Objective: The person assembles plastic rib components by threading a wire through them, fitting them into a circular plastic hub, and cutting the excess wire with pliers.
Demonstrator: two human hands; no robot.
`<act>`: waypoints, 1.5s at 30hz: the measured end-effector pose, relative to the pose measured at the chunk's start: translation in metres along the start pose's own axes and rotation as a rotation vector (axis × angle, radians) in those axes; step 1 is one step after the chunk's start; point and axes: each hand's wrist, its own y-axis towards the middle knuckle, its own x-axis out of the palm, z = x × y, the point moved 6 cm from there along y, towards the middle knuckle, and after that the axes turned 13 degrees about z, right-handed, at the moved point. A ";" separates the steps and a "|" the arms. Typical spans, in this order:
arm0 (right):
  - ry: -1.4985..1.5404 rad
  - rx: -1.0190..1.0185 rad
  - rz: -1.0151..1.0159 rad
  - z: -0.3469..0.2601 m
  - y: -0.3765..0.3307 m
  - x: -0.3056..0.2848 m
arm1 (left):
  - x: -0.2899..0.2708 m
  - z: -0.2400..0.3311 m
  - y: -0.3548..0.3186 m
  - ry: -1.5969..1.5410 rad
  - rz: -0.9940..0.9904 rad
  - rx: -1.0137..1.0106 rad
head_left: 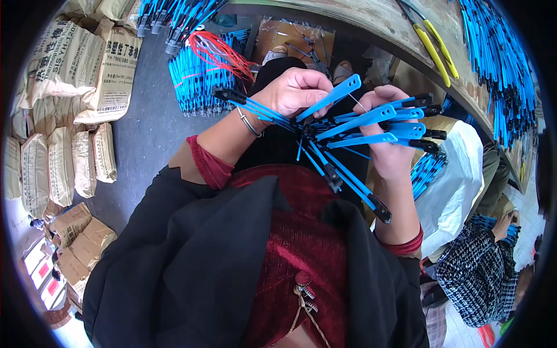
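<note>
In front of my chest is a spread cluster of blue umbrella ribs (pixel 357 123), joined around a dark centre. Flat blue strips with small holes at their ends fan to the right, and thinner rods with black end pieces point left and down. My left hand (pixel 299 93) is closed, pinching the ribs near the centre, by the uppermost blue strip. My right hand (pixel 390 133) is closed too, behind the right-hand strips, which hide part of its fingers. A thin metal wire (pixel 360 104) runs between the strips to the right fingertips.
Yellow-handled cutters (pixel 436 51) and a heap of blue ribs (pixel 499 75) lie on the wooden bench (pixel 371 10). Bundled ribs (pixel 200 81) with red cords (pixel 217 52) stand on the floor. Paper sacks (pixel 49 168) line the left. A person in a checked sleeve (pixel 478 267) works at right.
</note>
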 end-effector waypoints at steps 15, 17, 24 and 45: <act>0.017 0.006 0.014 -0.002 -0.001 0.003 | -0.001 -0.004 -0.002 0.017 -0.066 0.019; -0.006 0.017 0.000 -0.003 0.000 0.007 | 0.001 -0.002 -0.002 0.062 -0.136 0.030; -0.096 -0.013 0.118 -0.001 0.004 0.006 | -0.008 0.048 -0.003 -0.131 0.100 -0.192; -0.078 0.020 0.229 0.003 0.007 0.006 | 0.037 0.058 -0.012 0.350 0.015 0.159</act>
